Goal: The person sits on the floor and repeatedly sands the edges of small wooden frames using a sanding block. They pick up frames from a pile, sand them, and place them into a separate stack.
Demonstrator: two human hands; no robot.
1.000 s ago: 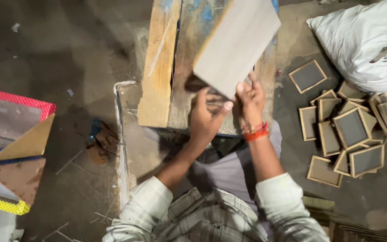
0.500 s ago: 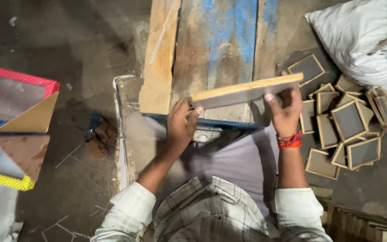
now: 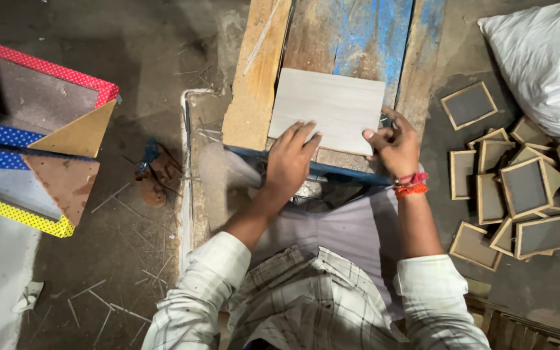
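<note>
A pale rectangular board [image 3: 328, 109] is laid flat on the worn wooden counter [image 3: 254, 97], across planks streaked with blue paint. It is held at its near edge by both hands.

**Hand pose**
- The left hand [image 3: 291, 162] is set palm-down, fingers extended forward and spread flat over the board's near left corner. Its grip is apart — pressed onto the surface, not closed around it. The forearm is angled in from the lower left, the checked sleeve rolled to the elbow.
- The right hand [image 3: 393, 144] is placed at the board's near right corner, fingers curled, thumb and fingertips pinched on the edge. Its grip is clamped on the board. A red and orange thread band [image 3: 409, 186] is worn at the wrist.

**Surroundings**
- Just below both grips, the counter's blue front edge is met by the person's lap.
- To the right of the right grip, a heap of small wooden-framed square panels [image 3: 523, 188] is spread on the floor, with a white sack [image 3: 542, 58] beyond it.
- Well to the left of the left grip, triangular panels with dotted red, blue and yellow edging [image 3: 40, 142] are stacked — apart from the work.
- Nothing is seen lying on the board ahead of the grips.
</note>
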